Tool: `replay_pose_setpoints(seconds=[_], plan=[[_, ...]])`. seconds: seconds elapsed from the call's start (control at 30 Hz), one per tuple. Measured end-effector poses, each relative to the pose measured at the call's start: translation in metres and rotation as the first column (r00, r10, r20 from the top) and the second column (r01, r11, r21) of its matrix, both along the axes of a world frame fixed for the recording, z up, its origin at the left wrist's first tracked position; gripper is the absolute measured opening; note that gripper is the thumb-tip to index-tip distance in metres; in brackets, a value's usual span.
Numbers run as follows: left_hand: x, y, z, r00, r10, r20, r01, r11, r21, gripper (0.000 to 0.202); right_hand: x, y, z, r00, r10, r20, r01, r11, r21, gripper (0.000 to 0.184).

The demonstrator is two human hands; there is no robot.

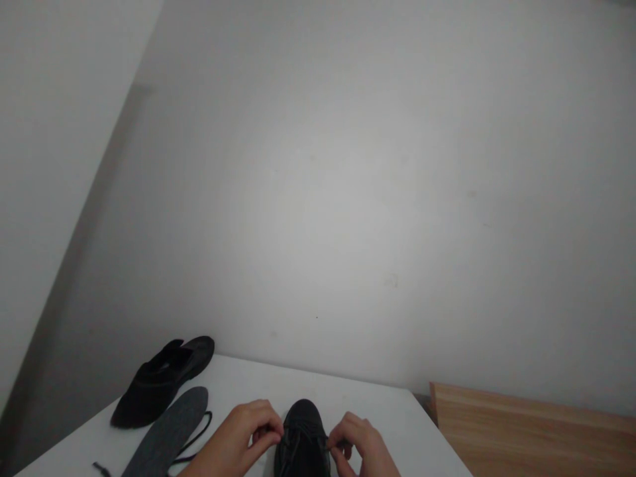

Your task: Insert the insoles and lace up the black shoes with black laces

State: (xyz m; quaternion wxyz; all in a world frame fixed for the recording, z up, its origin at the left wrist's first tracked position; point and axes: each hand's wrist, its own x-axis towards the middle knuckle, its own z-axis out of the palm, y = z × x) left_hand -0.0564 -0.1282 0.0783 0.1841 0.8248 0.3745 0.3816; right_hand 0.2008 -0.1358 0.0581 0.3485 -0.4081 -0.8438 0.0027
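A black lace-up shoe [302, 450] is being flanked by two bare hands on the white tabletop [397, 414], its toe being pointed at the wall [348, 199]. On the shoe's left, the left hand [253, 427] is being held in a closed pinch, a shoelace [311, 430] seemingly being gripped at the fingertips; on the shoe's right, the same pinch is being made by the right hand [360, 437], the dark strand only barely being made out. What could go wrong? The lace could be lost from the fingertips if it is being pinched too lightly, and the shoe could be dragged askew if one side is being pulled harder, since no palm is being laid on it as a brace. Now the count is being taken: two hands; two shoes, the second black shoe [149, 394] being seen beyond and left of the lace-up; one grey insole [171, 430], also being shown to its left; at least one loose black cord [203, 432], being partly hidden by the insole; one wooden panel [531, 430], being glimpsed well to the shoe's right.
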Motion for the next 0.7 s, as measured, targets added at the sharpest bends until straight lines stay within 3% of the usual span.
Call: replay_pose_setpoints(seconds=[0.47, 0.7], plan=[[0.006, -0.004, 0.002, 0.997, 0.033, 0.066, -0.031, 0.999, -0.042, 0.015, -0.006, 0.001, -0.011, 0.996, -0.086, -0.025, 0.088, 0.994, 0.069, 0.026], [0.006, 0.005, -0.016, 0.997, 0.033, 0.076, -0.032, 0.999, -0.013, 0.015, -0.004, 0.004, -0.013, 0.996, -0.084, -0.003, 0.084, 0.995, 0.056, 0.027]])
